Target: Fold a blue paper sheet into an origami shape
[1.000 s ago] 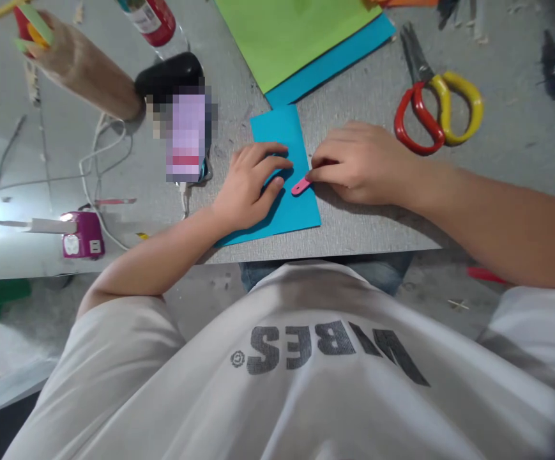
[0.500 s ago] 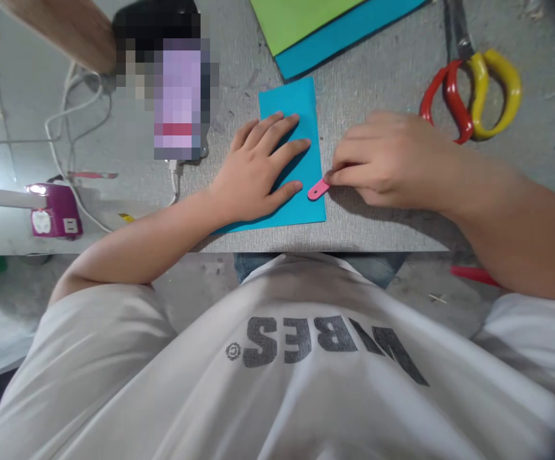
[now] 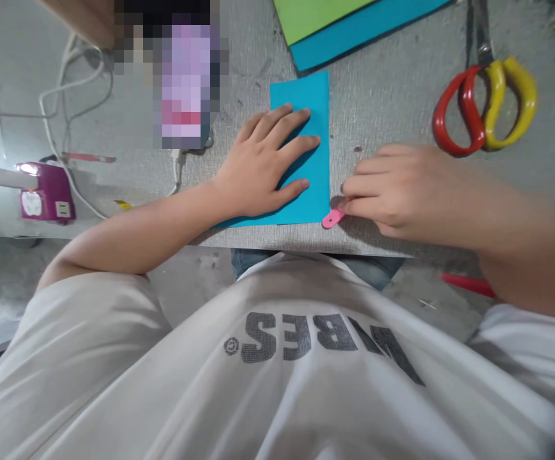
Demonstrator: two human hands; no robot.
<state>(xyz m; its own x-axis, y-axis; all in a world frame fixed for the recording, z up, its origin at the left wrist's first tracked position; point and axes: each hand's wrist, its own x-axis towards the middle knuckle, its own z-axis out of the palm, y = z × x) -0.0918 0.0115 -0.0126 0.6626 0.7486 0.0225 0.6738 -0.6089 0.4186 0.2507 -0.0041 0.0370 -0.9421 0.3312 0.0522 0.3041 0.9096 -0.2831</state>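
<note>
1. The blue paper [image 3: 313, 185] lies flat at the centre of the frame, near the front edge of the bench [image 3: 377, 96]. Its right edge runs almost straight up and down; a narrow strip of bench shows below its lower edge.
2. The left hand [image 3: 270, 163] is spread on this paper, palm down, fingertips stopping short of the right edge.
3. The right hand [image 3: 396, 191], right of centre, pinches a pink tool [image 3: 333, 218] between thumb and finger. The tool's rounded end overlaps the paper's lower right corner in view; whether they touch, I cannot tell.
4. Bench surface separates the right hand's knuckles from the paper's right edge, widening upward towards the top sheets.
5. At the top centre, a green sheet [image 3: 318, 16] overlaps a blue sheet [image 3: 368, 35], whose lower corner sits just above the blue paper, apart from it.
6. Scissors [image 3: 496, 89] with red and yellow handles lie upper right, close above the right hand.
7. At upper left, a pixelated phone [image 3: 184, 83] lies apart from the left hand.
</note>
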